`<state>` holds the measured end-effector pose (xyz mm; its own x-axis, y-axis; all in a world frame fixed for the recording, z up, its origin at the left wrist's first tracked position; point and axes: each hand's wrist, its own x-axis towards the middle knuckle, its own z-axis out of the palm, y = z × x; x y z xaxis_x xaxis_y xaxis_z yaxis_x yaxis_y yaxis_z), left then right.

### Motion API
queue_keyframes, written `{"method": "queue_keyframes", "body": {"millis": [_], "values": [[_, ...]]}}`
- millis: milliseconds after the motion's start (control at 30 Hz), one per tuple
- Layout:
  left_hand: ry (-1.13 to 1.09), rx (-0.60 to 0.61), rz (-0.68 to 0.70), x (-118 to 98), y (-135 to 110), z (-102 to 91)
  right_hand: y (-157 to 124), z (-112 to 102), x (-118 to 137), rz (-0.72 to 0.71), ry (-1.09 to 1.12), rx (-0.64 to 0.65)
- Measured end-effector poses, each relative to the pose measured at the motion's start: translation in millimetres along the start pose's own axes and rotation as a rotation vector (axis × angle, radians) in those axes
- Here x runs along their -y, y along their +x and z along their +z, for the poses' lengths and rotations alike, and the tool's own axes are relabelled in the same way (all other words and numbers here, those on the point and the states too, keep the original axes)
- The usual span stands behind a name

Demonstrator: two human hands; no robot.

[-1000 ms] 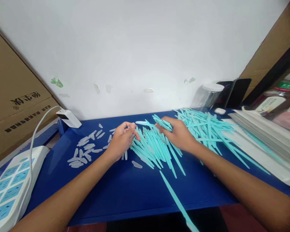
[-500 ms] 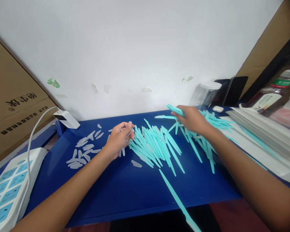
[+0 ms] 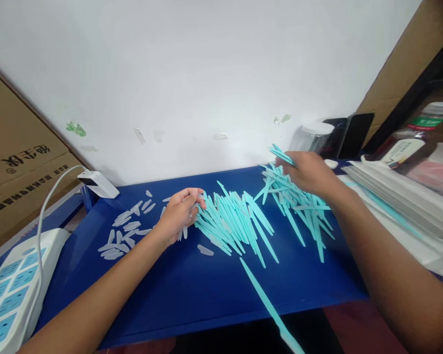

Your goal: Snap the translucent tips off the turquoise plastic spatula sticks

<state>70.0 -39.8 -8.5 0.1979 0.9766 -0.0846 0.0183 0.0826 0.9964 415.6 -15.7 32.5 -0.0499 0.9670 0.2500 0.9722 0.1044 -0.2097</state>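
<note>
My right hand (image 3: 305, 169) is closed around a small bunch of teal eyebrow razors (image 3: 281, 155), raised over the far side of a loose razor heap (image 3: 299, 196). My left hand (image 3: 180, 211) has its fingers curled together at the left end of a second, more evenly fanned razor pile (image 3: 236, 221). Whatever those fingers hold, if anything, is hidden. Translucent blade caps (image 3: 123, 231) lie scattered left of this hand, and one loose cap (image 3: 205, 250) rests in front of the fanned pile. A single razor (image 3: 266, 300) sticks out past the table's near edge.
A white power strip (image 3: 22, 290) and a corded charger (image 3: 99, 184) are on the left. At the right are stacked white packets (image 3: 402, 201), a dark bottle (image 3: 406, 145), a lidded clear jar (image 3: 313, 137) and a phone (image 3: 356, 135). A white wall (image 3: 206, 78) closes off the back.
My right hand has moved slightly right and upward with its bunch, and the razor stretched out to its left is gone from there. My left hand stays by the fanned pile.
</note>
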Motion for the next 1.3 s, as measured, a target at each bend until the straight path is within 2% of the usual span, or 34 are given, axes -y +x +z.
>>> {"method": "queue_keyframes", "body": {"millis": [133, 267, 467, 600, 733, 933, 1300], "values": [[0.032, 0.018, -0.009, -3.7, -2.6, 1.1, -8.0, 8.6, 32.1, -0.172, 0.442, 0.078], [0.060, 0.027, 0.011, -3.0, -3.3, 3.2, -19.5, 17.1, 54.6, -0.229, 0.613, 0.155], [0.087, 0.056, 0.040, 0.1, -3.9, 3.9, -31.0, 21.7, 71.6, -0.267, 0.900, 0.394], [0.110, 0.107, 0.081, 0.2, -5.7, 5.4, -32.2, 26.0, 75.2, -0.286, 0.914, 0.375], [0.094, 0.132, 0.049, -0.5, -6.4, 6.6, -30.9, 27.0, 74.5, -0.305, 0.904, 0.332], [0.095, 0.121, 0.062, -0.3, -6.5, 8.8, -30.4, 23.4, 70.8, -0.348, 0.845, 0.347], [0.100, 0.163, 0.018, -4.7, -8.9, 7.6, -32.0, 31.1, 71.4, -0.335, 0.910, 0.354]]}}
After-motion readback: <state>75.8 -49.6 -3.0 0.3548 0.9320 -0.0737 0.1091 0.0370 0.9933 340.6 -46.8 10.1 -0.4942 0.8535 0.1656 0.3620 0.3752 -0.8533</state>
